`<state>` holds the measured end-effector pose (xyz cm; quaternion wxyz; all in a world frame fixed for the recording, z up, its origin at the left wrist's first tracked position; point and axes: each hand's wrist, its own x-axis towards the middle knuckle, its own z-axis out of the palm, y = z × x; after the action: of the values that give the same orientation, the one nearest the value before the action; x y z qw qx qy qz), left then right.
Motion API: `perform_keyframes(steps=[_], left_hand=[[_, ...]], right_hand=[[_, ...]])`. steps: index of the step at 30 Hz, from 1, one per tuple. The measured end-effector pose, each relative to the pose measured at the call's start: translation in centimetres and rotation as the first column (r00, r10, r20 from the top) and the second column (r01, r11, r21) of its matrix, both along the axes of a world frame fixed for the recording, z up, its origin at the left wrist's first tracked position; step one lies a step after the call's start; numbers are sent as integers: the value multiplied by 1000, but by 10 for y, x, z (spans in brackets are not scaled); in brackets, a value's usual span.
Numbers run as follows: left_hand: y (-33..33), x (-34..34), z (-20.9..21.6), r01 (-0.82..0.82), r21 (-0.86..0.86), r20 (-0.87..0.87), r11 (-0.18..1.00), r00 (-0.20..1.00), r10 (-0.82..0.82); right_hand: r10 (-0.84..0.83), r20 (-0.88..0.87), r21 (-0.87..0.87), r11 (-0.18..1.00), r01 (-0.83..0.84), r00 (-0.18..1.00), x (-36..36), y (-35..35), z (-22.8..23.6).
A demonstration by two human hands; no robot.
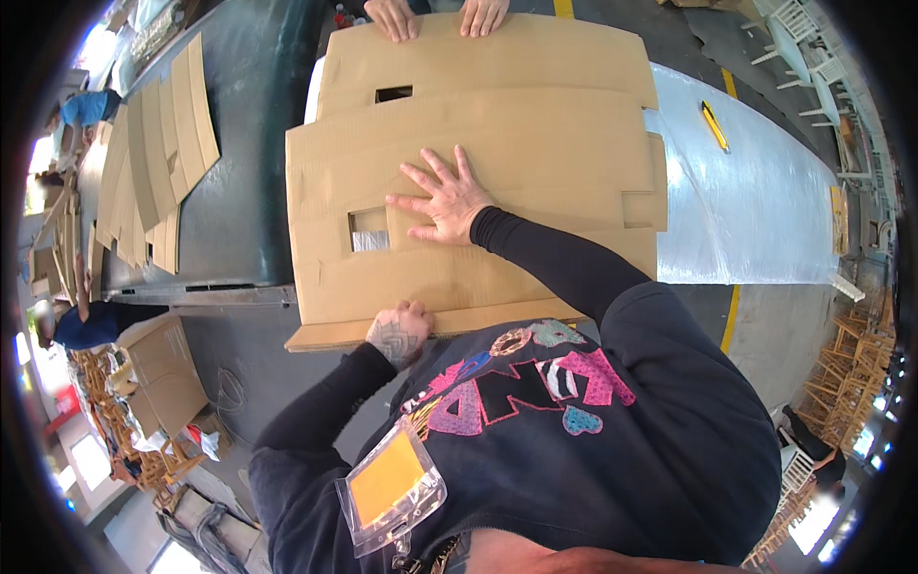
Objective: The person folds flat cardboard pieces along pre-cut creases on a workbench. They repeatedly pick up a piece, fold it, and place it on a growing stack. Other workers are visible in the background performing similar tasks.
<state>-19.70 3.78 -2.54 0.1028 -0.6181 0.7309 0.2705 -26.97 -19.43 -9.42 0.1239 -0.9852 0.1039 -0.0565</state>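
A large brown cardboard sheet (535,172) with creases and cut-out slots lies flat in front of me. My right hand (445,199) rests palm down on its middle, fingers spread, beside a rectangular cut-out. At the near edge, my left hand (400,330) is closed with curled fingers over the cardboard's narrow folded flap (497,318); its thumb is hidden. Across from me, another person's two hands (392,17) lie on the far edge of the cardboard.
Shiny clear plastic wrap (755,191) covers the surface to the right, with a yellow utility knife (714,126) on it. Stacked cardboard pieces (158,163) lie on a dark table (253,143) at left. White chairs (798,43) stand far right. Other people are at the left.
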Motion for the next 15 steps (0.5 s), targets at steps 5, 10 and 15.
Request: perform_keyframes(steps=[5,10,15], left_hand=[[-77,33,83,55,51,-80,997,995,-50],[-52,27,61,1,28,-61,1000,998,0],[-18,-3,74,16,-119,-114,993,993,-30]], right_hand=[[-27,-31,-7,1000,27,999,-8,3,-6],[-1,-1,6,1000,1,1000,-4,2,1],[17,-79,172,985,-3,997,5,-28,9]])
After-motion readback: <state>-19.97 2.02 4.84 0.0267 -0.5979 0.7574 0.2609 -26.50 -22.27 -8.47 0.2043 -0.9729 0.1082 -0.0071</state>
